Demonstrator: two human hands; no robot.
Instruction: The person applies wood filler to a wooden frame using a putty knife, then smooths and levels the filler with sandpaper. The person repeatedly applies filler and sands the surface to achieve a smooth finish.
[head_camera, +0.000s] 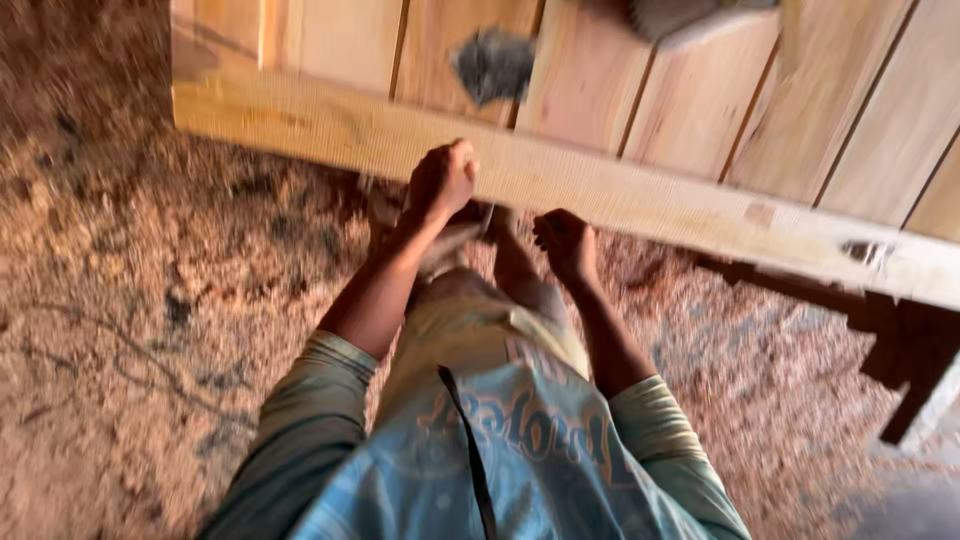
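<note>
Nearest to us, our rolled-up green sleeves (300, 400) frame both forearms reaching forward over a floor of sawdust and shavings (130, 330). Our left hand (441, 180) is curled into a fist against the near edge of the long wooden rail (620, 190); blur prevents us from telling whether it grips anything. Our right hand (566, 245) is loosely closed just below that rail, apparently empty. Beyond, the boarded panel (700, 90) lies flat with its planks already side by side on the rail. We judge the assembly well advanced, with work at this edge outstanding.
</note>
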